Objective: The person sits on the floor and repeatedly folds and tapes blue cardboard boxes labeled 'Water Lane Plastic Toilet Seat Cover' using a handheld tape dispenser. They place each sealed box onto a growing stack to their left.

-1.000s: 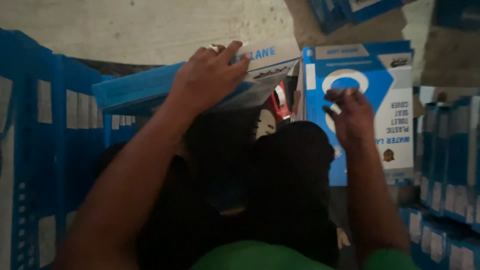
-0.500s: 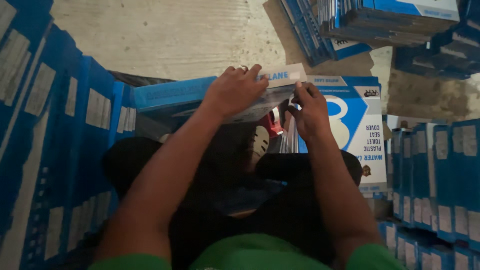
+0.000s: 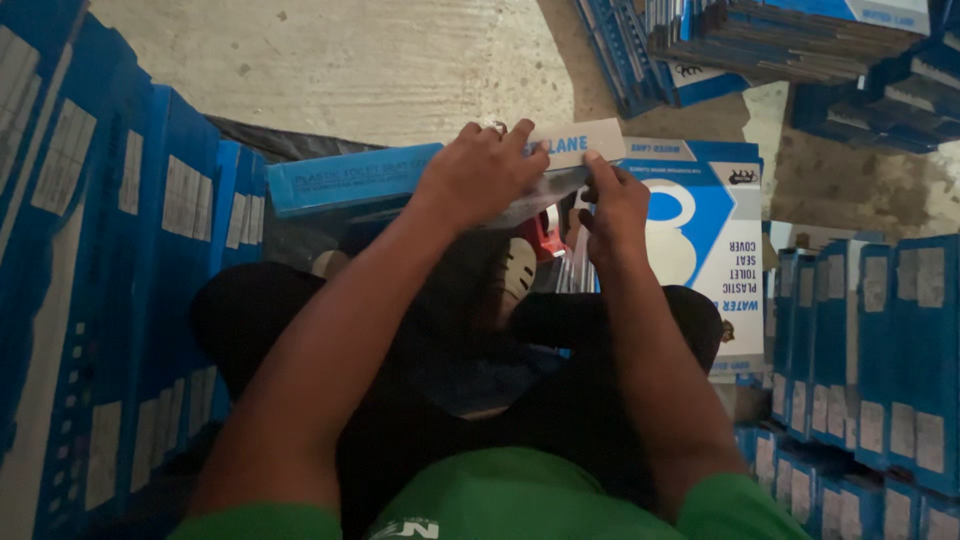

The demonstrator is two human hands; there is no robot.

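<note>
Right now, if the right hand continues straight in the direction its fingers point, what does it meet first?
The right hand points up and slightly left, already pinching the white box flap. Beyond the flap lies probably the bare concrete floor, though depth is unclear.

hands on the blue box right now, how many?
2. The left hand lies flat over the flap of the blue box. The right hand pinches that flap's right end. No other person's hands show.
</note>
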